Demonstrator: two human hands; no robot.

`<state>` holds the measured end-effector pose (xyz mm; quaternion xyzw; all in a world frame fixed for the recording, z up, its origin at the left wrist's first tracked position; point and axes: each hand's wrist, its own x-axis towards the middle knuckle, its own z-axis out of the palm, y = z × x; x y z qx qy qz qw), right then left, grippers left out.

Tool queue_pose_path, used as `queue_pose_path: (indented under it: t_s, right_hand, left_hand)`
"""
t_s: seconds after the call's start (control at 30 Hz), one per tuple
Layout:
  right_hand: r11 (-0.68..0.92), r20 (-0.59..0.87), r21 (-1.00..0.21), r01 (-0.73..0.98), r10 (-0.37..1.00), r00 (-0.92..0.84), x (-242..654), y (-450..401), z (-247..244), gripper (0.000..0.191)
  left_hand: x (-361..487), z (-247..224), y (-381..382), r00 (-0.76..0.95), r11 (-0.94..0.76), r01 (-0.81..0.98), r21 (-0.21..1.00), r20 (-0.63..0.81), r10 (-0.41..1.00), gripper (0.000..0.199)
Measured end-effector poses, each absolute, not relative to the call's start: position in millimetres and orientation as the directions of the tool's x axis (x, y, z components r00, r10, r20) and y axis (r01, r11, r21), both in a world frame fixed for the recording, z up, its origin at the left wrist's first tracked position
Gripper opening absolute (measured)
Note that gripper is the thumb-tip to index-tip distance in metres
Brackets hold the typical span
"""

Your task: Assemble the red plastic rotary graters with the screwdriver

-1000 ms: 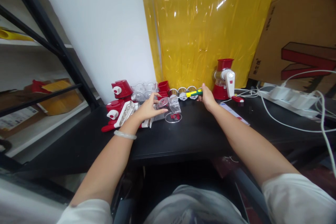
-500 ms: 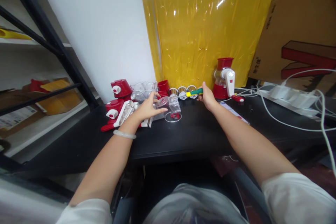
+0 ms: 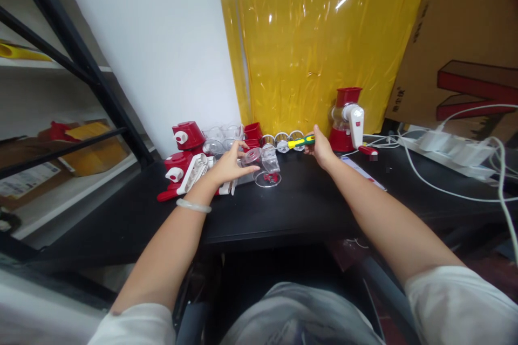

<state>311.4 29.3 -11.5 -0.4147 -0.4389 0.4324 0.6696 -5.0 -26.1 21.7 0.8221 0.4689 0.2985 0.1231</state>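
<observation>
My left hand (image 3: 230,166) grips a clear plastic housing (image 3: 270,159) by its round end, thumb in front and fingers above. In my right hand (image 3: 320,149) is a screwdriver (image 3: 300,142) with a yellow and green handle. Its thin shaft points left at the housing; whether the tip sits on a screw is too small to tell. Just below the housing, a round clear dish (image 3: 267,179) with small red parts in it rests on the black table (image 3: 283,215). Several metal grater drums (image 3: 282,142) stand behind the screwdriver.
Red bases (image 3: 188,136), white crank handles (image 3: 197,170) and clear cups (image 3: 218,137) crowd the left. An assembled red and white drum grater (image 3: 343,129) stands to the right, near a phone-like flat object (image 3: 362,172). White cables and a power strip (image 3: 449,156) lie far right.
The screwdriver handle has turned in my right hand, so more yellow shows where green was. My left hand keeps its hold on the housing. The view has shifted slightly.
</observation>
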Motion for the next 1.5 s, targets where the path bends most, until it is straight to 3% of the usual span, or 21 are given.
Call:
queue_pose_path:
  t_s: [0.13, 0.33, 0.47, 0.63, 0.8, 1.07, 1.2, 1.33, 1.5]
  right_hand:
    - [0.284, 0.244, -0.945, -0.165, 0.943, 0.224, 311.1, 30.3, -13.9, 0.046]
    - [0.238, 0.182, -0.918, -0.319, 0.964, 0.195, 308.6, 22.1, -6.3, 0.024]
    - [0.232, 0.192, -0.898, -0.375, 0.971, 0.14, 310.0, 19.4, -4.3, 0.022]
    - [0.23, 0.181, -0.936, -0.268, 0.964, 0.196, 310.5, 23.3, -7.8, 0.03]
    - [0.299, 0.264, -0.944, -0.14, 0.938, 0.223, 310.3, 28.3, -13.3, 0.041]
    - [0.194, 0.141, -0.906, -0.376, 0.976, 0.163, 308.5, 21.3, -4.6, 0.013]
    - [0.182, 0.119, -0.936, -0.302, 0.969, 0.215, 309.9, 22.9, -6.2, 0.027]
    - [0.292, 0.251, -0.949, -0.115, 0.927, 0.279, 311.5, 28.8, -12.9, 0.047]
    - [0.3, 0.242, -0.94, -0.163, 0.922, 0.302, 308.3, 29.9, -12.9, 0.032]
  left_hand:
    - [-4.2, 22.8, -27.3, 0.383, -0.531, 0.693, 0.489, 0.374, 0.845, 0.079]
    - [-3.8, 23.2, -27.4, 0.383, -0.532, 0.693, 0.486, 0.378, 0.843, 0.078]
    - [-4.4, 22.9, -27.0, 0.388, -0.537, 0.692, 0.482, 0.379, 0.84, 0.078]
    - [-3.4, 24.6, -29.3, 0.382, -0.529, 0.688, 0.496, 0.373, 0.846, 0.078]
    - [-3.9, 24.2, -28.2, 0.388, -0.535, 0.692, 0.484, 0.376, 0.842, 0.078]
    - [-3.1, 25.2, -29.2, 0.389, -0.533, 0.688, 0.492, 0.37, 0.843, 0.076]
    - [-3.3, 25.1, -28.8, 0.394, -0.54, 0.687, 0.486, 0.375, 0.839, 0.075]
    - [-3.8, 24.5, -28.0, 0.401, -0.55, 0.679, 0.487, 0.381, 0.833, 0.074]
    - [-3.4, 25.0, -28.5, 0.398, -0.545, 0.68, 0.491, 0.377, 0.836, 0.072]
